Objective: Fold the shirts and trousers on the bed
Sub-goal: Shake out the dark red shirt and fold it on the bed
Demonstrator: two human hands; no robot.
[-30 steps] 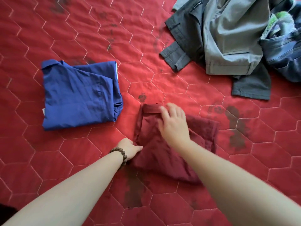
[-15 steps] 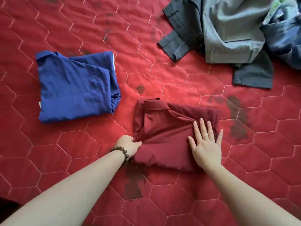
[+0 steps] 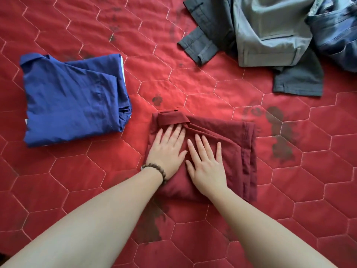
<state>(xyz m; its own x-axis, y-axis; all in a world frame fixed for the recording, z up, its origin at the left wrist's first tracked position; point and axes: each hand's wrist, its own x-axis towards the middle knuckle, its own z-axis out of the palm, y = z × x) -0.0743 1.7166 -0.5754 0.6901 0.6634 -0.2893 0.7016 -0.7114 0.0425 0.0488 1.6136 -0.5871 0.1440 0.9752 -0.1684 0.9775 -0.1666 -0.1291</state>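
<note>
On the red quilted bedspread [image 3: 77,180], near the middle of the view, a dark red shirt [image 3: 231,151] lies folded into a rough square with its collar at the far left corner and a stitched hem running down its right side. Both hands lie flat on top of it, palms down, gripping nothing. The left hand [image 3: 168,149] covers the left part of the shirt, its fingers spread a little and the fingertips [image 3: 178,128] touching the near edge of the collar; a string of brown beads [image 3: 156,169] circles that wrist. The right hand [image 3: 205,163] rests just beside it, toward the centre of the shirt, fingers stretched out and slightly fanned, the thumb pointing left so that it almost meets the left thumb. Neither hand curls around any fabric; they only press on the cloth. To the left, apart from the red shirt, a blue shirt [image 3: 73,97] sits already folded on the bedspread. At the far right, well apart from the hands, lies an unfolded heap: dark grey trousers [image 3: 204,43] partly under a lighter grey garment [image 3: 270,35], with blue denim [image 3: 336,37] at the edge of the picture. Dark blotches mark the bedspread in several places, including beside the red shirt's right edge.
</note>
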